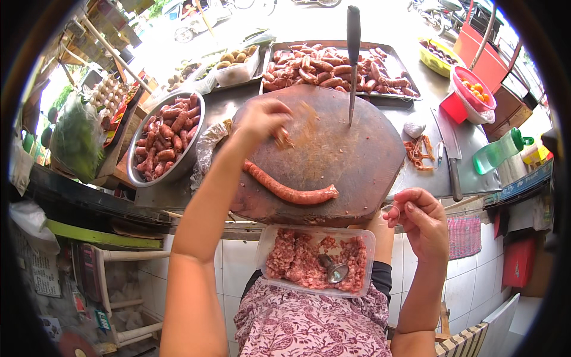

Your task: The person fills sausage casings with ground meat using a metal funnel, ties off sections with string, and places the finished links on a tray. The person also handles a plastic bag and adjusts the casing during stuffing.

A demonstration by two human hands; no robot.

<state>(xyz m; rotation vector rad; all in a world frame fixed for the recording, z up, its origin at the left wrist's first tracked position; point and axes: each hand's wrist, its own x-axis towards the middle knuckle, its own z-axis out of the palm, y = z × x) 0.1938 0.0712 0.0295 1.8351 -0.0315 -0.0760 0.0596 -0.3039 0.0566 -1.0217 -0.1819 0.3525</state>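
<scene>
A long filled sausage (291, 187) lies curved across the near side of the round wooden chopping block (369, 160). Over the block's left part is my left hand (262, 122), its fingers bent and smeared by motion around something reddish and stringy that I cannot make out. My right hand (421, 223) hovers off the block's near right edge, fingers curled together at the tips; whatever they pinch is too small to name. On my lap, a clear plastic tub (315, 290) holds ground meat (291, 256) and a metal funnel (336, 272).
A knife (353, 59) stands upright in the block. Left is a metal bowl of sausages (169, 140); behind, a tray of sausages (333, 68). To the right lie stringy casings (419, 153), a large knife (450, 143) and a green bottle (499, 152).
</scene>
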